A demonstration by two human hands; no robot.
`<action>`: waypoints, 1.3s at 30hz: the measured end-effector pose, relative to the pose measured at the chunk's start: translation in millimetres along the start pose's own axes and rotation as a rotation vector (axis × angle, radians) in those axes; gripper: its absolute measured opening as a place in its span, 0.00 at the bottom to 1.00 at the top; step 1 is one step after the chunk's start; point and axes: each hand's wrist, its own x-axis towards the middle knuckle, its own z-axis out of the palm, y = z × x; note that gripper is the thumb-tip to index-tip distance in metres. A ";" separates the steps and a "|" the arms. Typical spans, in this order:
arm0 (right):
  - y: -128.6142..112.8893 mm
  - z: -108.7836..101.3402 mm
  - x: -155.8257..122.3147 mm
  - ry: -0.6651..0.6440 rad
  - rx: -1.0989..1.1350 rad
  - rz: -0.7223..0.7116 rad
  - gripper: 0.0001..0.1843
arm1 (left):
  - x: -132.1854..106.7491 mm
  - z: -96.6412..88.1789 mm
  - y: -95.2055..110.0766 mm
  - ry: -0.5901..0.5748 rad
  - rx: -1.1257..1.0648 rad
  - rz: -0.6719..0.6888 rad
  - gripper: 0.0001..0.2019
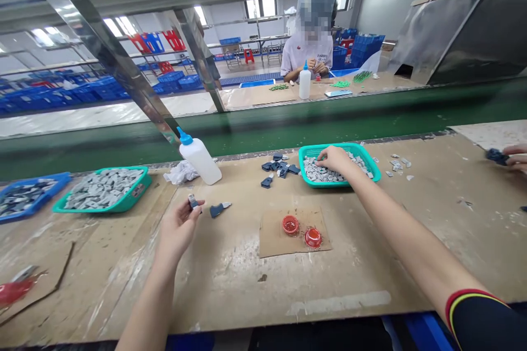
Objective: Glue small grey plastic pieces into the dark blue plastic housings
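My left hand (179, 225) pinches a small dark-blue and grey plastic part (192, 201) above the cardboard-covered bench. Another such part (219, 208) lies just to its right. My right hand (334, 158) reaches into a teal basket (373, 159) of small grey pieces, fingers curled down on the pile; what they hold, if anything, is hidden. A cluster of dark-blue parts (279, 167) lies left of that basket. Two red caps (301, 231) sit on a cardboard square in front of me.
A white squeeze bottle with a blue nozzle (200, 159) stands beside a crumpled tissue. A second teal basket (102, 189) and a blue tray (28, 194) hold grey pieces at left. A co-worker's hand (513, 158) shows at right. Another person sits beyond the green conveyor (263, 126).
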 end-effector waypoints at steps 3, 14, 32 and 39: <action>-7.7 12.2 -1.0 0.035 -0.012 0.026 0.02 | 19.2 -6.4 -10.9 -0.021 0.246 0.033 0.14; -33.7 -4.2 -122.1 0.149 0.518 -0.105 0.13 | 26.7 87.5 70.3 -0.175 0.406 0.421 0.23; -37.8 41.1 -217.6 0.020 1.042 0.246 0.16 | -29.5 97.7 105.9 -0.402 -0.516 0.082 0.22; -35.9 42.3 -219.3 0.013 1.056 0.227 0.16 | -67.6 89.6 111.0 -0.366 -1.011 -0.321 0.17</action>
